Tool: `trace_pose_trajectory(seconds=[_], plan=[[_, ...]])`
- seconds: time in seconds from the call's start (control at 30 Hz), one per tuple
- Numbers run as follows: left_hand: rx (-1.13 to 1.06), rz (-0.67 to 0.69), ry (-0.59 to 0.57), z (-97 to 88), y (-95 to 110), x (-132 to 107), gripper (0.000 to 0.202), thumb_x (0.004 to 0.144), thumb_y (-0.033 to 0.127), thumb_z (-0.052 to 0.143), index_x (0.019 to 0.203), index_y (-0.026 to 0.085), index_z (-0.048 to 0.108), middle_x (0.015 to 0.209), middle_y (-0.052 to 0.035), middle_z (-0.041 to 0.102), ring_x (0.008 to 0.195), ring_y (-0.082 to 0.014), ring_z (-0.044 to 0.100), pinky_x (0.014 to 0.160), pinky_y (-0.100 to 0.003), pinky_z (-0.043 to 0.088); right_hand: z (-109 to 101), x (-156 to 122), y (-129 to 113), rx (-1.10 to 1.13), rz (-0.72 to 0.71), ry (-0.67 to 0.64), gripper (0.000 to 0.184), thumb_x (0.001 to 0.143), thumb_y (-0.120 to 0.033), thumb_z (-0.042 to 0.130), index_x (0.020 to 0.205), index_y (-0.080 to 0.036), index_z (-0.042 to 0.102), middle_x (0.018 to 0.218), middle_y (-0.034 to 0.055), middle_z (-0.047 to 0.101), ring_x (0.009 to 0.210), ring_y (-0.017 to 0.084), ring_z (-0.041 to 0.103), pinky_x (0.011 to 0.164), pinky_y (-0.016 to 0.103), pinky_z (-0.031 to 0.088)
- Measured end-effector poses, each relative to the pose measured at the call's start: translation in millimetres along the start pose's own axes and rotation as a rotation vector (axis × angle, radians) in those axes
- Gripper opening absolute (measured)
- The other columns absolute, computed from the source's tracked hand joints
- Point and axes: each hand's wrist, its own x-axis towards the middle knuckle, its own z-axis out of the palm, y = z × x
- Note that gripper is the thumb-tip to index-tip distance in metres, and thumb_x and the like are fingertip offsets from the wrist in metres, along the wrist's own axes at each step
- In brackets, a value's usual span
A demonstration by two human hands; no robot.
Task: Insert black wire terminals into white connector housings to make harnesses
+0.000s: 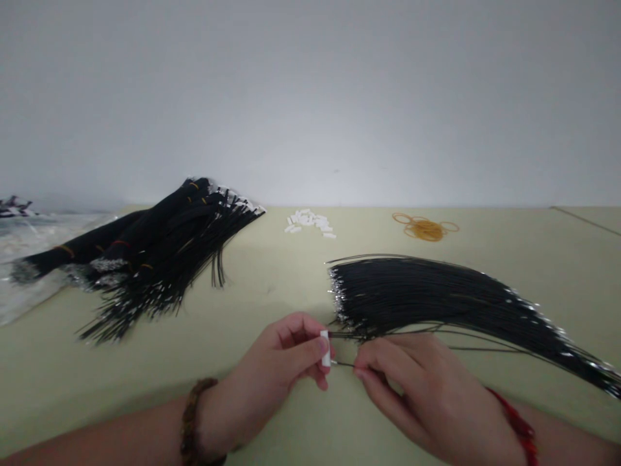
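Between the thumb and fingers of my left hand [286, 353] is a small white connector housing [325, 349], held upright. Black wires run out of its upper right side and pass behind my right hand [412, 382]. My right thumb and forefinger pinch a thin black wire [345, 364]; its silvery tip points left and is at the lower right edge of the housing. Whether the tip is inside or only touching, I cannot tell. Just beyond my hands lies a wide fan of loose black wires [417, 291] with shiny metal terminals at its left end.
Bundled black wires [160, 239] with white connectors lie at the left, partly on a clear plastic bag [29, 259]. Several loose white housings [308, 221] are scattered at the back middle. A heap of yellow rubber bands [427, 229] sits to their right. A pale wall rises behind the table.
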Motion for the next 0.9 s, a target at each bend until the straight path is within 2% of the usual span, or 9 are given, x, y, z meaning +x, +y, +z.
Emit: trace_pose_trajectory(seconds=[0.3, 0.9], plan=[[0.054, 0.033, -0.002, -0.8, -3.6, 0.2, 0.011, 0.073, 0.019, 0.065, 0.07, 0.013, 0.056, 0.059, 0.0011, 0.058, 0.054, -0.0089, 0.05, 0.051, -0.021, 0.043, -1.2, -2.2, -2.6, -0.02, -0.034, 0.019, 0.024, 0.094, -0.018, 0.034, 0.08, -0.013, 0.054, 0.068, -0.0007, 0.048, 0.065, 0.005, 0.041, 0.064, 0.019, 0.022], [0.101, -0.02, -0.034, 2.3, -1.8, -2.4, 0.021, 0.07, 0.025, 0.07, 0.069, 0.012, 0.054, 0.06, 0.0024, 0.058, 0.052, -0.0088, 0.056, 0.054, -0.023, 0.048, 1.7, 0.2, -5.8, 0.021, -0.034, 0.008, 0.027, 0.094, -0.018, 0.033, 0.079, -0.013, 0.055, 0.069, 0.0005, 0.048, 0.065, 0.005, 0.04, 0.063, 0.019, 0.024]])
